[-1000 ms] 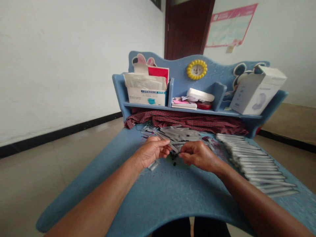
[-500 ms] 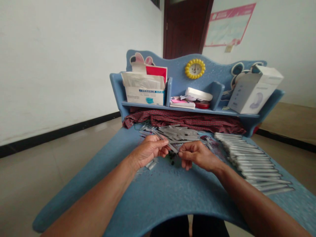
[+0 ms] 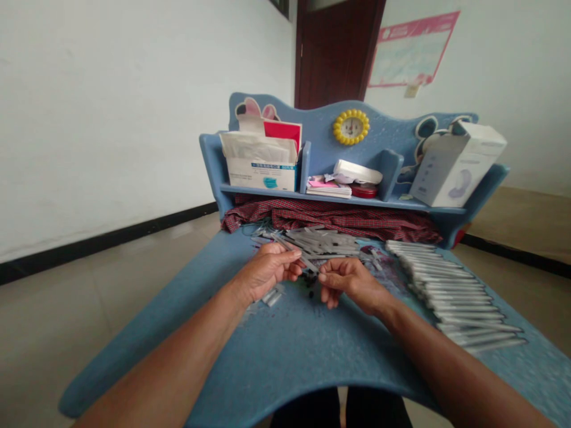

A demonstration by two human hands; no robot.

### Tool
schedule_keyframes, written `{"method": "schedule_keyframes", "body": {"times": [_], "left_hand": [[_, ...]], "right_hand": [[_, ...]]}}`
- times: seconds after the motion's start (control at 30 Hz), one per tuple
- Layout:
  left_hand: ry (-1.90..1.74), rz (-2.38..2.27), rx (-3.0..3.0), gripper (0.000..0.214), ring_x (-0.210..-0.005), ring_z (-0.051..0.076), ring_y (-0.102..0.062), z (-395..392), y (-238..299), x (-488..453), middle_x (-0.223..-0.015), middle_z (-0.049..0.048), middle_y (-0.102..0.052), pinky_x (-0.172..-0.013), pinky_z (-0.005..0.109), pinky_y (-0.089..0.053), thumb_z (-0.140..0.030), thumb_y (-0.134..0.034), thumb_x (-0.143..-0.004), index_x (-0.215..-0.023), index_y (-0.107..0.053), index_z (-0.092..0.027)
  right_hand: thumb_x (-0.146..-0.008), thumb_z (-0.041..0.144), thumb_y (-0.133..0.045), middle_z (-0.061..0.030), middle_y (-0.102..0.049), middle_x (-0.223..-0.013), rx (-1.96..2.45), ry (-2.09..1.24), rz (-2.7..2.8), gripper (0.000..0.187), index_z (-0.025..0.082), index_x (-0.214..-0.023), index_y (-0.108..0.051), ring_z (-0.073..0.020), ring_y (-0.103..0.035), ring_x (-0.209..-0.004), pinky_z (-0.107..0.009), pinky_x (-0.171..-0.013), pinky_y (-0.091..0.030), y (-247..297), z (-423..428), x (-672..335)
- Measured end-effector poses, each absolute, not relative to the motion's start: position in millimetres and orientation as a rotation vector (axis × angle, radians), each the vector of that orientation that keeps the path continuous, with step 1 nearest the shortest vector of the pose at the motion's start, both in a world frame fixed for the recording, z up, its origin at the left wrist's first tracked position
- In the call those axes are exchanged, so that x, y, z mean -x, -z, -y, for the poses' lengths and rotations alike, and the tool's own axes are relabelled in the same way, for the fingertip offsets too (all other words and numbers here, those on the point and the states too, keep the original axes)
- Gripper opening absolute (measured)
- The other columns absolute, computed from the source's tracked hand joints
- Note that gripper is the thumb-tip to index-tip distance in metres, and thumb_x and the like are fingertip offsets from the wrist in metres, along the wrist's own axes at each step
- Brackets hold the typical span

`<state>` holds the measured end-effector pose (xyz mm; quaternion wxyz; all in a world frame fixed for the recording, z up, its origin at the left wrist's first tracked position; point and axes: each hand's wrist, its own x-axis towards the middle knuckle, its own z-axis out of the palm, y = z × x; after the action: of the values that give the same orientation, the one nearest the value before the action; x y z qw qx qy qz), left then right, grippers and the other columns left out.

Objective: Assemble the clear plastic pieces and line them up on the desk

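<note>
My left hand (image 3: pixel 270 270) is closed around a thin, translucent pen barrel (image 3: pixel 308 263), which slants down to the right. At its lower right end my right hand (image 3: pixel 345 280) pinches with thumb and forefinger; any small part between those fingertips is hidden. Just behind both hands lies a loose heap of similar clear barrels (image 3: pixel 328 242). Small black pieces (image 3: pixel 311 293) lie on the table below the hands. Several short clear pieces (image 3: pixel 272 296) rest beside my left wrist. A long row of pens with dark ends (image 3: pixel 459 291) lies to the right.
The blue table (image 3: pixel 285 351) has a raised shelf (image 3: pixel 267 191) along its back. On it stand a mask box (image 3: pixel 261 172), some papers (image 3: pixel 329 190), a red tin (image 3: pixel 364 191) and a white carton (image 3: pixel 457 169). A red checked cloth (image 3: pixel 339 220) lies bunched beneath the shelf.
My right hand has shifted slightly left and down at the barrel's end. My left hand and the barrel have barely moved.
</note>
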<state>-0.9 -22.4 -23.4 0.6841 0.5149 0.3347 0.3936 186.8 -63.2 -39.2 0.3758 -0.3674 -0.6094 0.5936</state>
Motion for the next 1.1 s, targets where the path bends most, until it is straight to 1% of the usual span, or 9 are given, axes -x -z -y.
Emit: {"method": "schedule_keyframes", "body": {"times": [0.1,0.27,0.37,0.5,0.57,0.67,0.83,1.1], "left_hand": [[-0.885,-0.775,-1.142,0.011,-0.051,0.01,-0.056,22.1,24.2,0.5,-0.063,0.0044,-0.062,-0.049,0.021,-0.043,-0.019,-0.064,-0.069,-0.071,-0.057,-0.01],[-0.881,-0.77,-1.15,0.011,-0.052,0.01,-0.056,22.6,24.7,0.8,-0.064,0.0043,-0.062,-0.05,0.021,-0.044,-0.018,-0.064,-0.07,-0.072,-0.056,-0.01],[-0.886,-0.753,-1.157,0.011,-0.053,0.01,-0.057,23.5,23.5,1.3,-0.064,0.0041,-0.062,-0.05,0.021,-0.044,-0.018,-0.064,-0.07,-0.073,-0.056,-0.011],[-0.884,-0.724,-1.173,0.013,-0.054,0.011,-0.057,24.4,21.9,2.1,-0.064,0.0026,-0.062,-0.051,0.022,-0.044,-0.017,-0.065,-0.069,-0.077,-0.056,-0.012],[-0.884,-0.722,-1.176,0.013,-0.054,0.011,-0.057,24.2,22.0,2.2,-0.064,0.0027,-0.062,-0.051,0.022,-0.045,-0.017,-0.065,-0.068,-0.077,-0.056,-0.012],[-0.904,-0.748,-1.166,0.013,-0.054,0.011,-0.057,23.3,23.2,1.7,-0.065,0.0038,-0.062,-0.051,0.022,-0.045,-0.017,-0.064,-0.068,-0.075,-0.056,-0.011],[-0.922,-0.775,-1.149,0.012,-0.053,0.011,-0.057,23.0,24.0,-0.1,-0.062,0.0038,-0.062,-0.05,0.022,-0.045,-0.018,-0.064,-0.068,-0.073,-0.056,-0.011],[-0.929,-0.785,-1.142,0.011,-0.054,0.011,-0.057,23.8,23.7,-1.0,-0.064,0.0042,-0.062,-0.05,0.021,-0.045,-0.017,-0.063,-0.069,-0.073,-0.055,-0.011]], "right_hand": [[-0.068,0.044,-0.062,0.0022,-0.059,-0.049,0.985,-1.441,1.582,0.031,0.016,-0.073,-0.049,-0.0089,-0.051,-0.037,-0.021,-0.04,-0.042,42.0,63.1,-184.3],[-0.075,0.047,-0.053,0.0017,-0.057,-0.05,1.047,-1.286,1.703,0.033,0.016,-0.067,-0.05,-0.0078,-0.05,-0.039,-0.02,-0.041,-0.039,42.7,65.2,-183.5],[-0.076,0.049,-0.051,0.0011,-0.058,-0.05,1.03,-1.351,1.692,0.034,0.016,-0.067,-0.05,-0.0085,-0.051,-0.038,-0.02,-0.04,-0.039,41.4,66.4,-184.4],[-0.077,0.049,-0.05,0.0003,-0.06,-0.049,0.943,-1.535,1.589,0.034,0.015,-0.077,-0.053,-0.0108,-0.052,-0.036,-0.021,-0.038,-0.04,41.1,67.4,-184.3],[-0.076,0.05,-0.05,-0.0002,-0.06,-0.049,0.927,-1.575,1.557,0.036,0.014,-0.078,-0.053,-0.0111,-0.052,-0.036,-0.022,-0.037,-0.041,42.2,67.1,-183.5],[-0.075,0.053,-0.05,0.0006,-0.059,-0.047,0.99,-1.541,1.54,0.038,0.015,-0.077,-0.052,-0.0103,-0.051,-0.035,-0.02,-0.036,-0.039,44.7,65.7,-182.1],[-0.072,0.053,-0.053,0.0025,-0.058,-0.046,1.085,-1.407,1.521,0.037,0.016,-0.07,-0.047,-0.0084,-0.049,-0.033,-0.018,-0.035,-0.038,47.3,64.3,-179.6],[-0.074,0.056,-0.048,0.001,-0.058,-0.045,1.044,-1.489,1.478,0.04,0.015,-0.076,-0.05,-0.0104,-0.05,-0.033,-0.02,-0.034,-0.038,46.4,65.4,-179.4]]}}
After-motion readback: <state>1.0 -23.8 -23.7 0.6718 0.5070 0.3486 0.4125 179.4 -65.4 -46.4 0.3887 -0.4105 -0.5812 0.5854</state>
